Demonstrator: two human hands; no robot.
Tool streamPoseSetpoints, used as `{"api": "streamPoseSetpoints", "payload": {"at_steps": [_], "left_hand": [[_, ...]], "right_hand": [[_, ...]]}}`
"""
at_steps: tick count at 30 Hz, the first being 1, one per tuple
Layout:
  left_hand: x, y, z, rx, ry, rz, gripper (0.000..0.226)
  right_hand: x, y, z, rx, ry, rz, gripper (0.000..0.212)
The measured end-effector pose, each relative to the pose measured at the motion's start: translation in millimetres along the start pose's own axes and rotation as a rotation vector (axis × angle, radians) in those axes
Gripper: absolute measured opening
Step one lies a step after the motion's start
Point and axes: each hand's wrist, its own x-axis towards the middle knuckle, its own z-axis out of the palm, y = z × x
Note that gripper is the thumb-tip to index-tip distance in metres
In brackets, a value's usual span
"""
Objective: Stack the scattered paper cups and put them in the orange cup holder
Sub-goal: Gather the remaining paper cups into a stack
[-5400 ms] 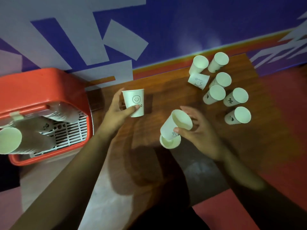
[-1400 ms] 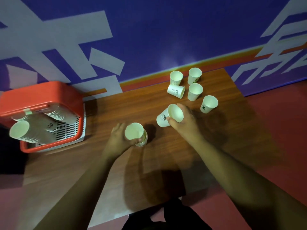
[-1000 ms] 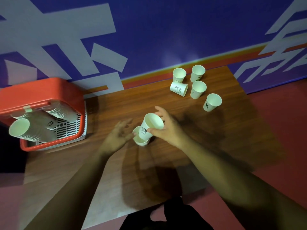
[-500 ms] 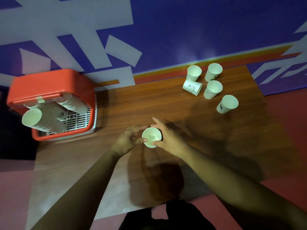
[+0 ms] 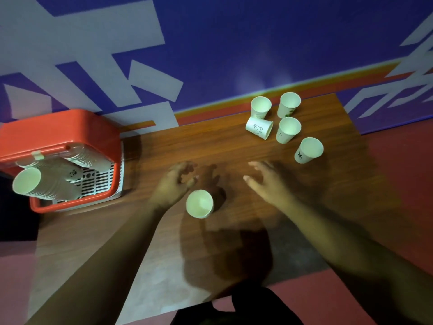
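Note:
A short stack of white paper cups stands upright on the wooden table, just in front of my hands. My left hand hovers beside and behind it, fingers apart, holding nothing. My right hand is open to the right of the stack, apart from it. Several loose cups sit at the table's far right: two at the back, one lying on its side, one upright and one nearest my right hand. The orange cup holder at the left holds long cup stacks.
A blue wall with white shapes and an orange stripe runs right behind the table. The table's right edge and red floor lie beyond the loose cups. The holder overhangs the table's left end.
Both hands have let go of the stacked cups and drawn away, the right hand moving toward the loose cups. The stack now stands alone on the table.

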Motion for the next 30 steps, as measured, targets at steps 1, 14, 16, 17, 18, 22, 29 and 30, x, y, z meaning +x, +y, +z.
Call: {"api": "streamPoseSetpoints", "payload": {"at_steps": [1, 14, 16, 17, 18, 22, 29, 30], "left_hand": [[12, 12, 3, 0.032, 0.011, 0.038, 0.039], [188, 147, 119, 0.347, -0.114, 0.146, 0.075], [212, 154, 132, 0.426, -0.142, 0.159, 0.082], [223, 154, 137, 0.491, -0.165, 0.162, 0.084], [232, 153, 142, 0.578, -0.199, 0.159, 0.085], [249, 138, 154, 0.843, -0.278, 0.152, 0.082], [228, 119, 167, 0.982, -0.19, 0.147, 0.065], [225, 117, 167, 0.999, -0.188, 0.155, 0.06]], "right_hand": [[4, 11, -17, -0.022, 0.061, 0.015, 0.048], [70, 138, -99, -0.261, 0.216, 0.314, 0.093], [79, 146, -96, -0.259, 0.163, 0.316, 0.096], [83, 149, -95, -0.266, 0.142, 0.307, 0.096], [86, 151, -93, -0.276, 0.128, 0.292, 0.094], [89, 156, -86, -0.336, 0.194, 0.188, 0.076], [72, 157, -75, -0.326, 0.243, 0.09, 0.067], [69, 155, -74, -0.316, 0.248, 0.094, 0.067]]}}
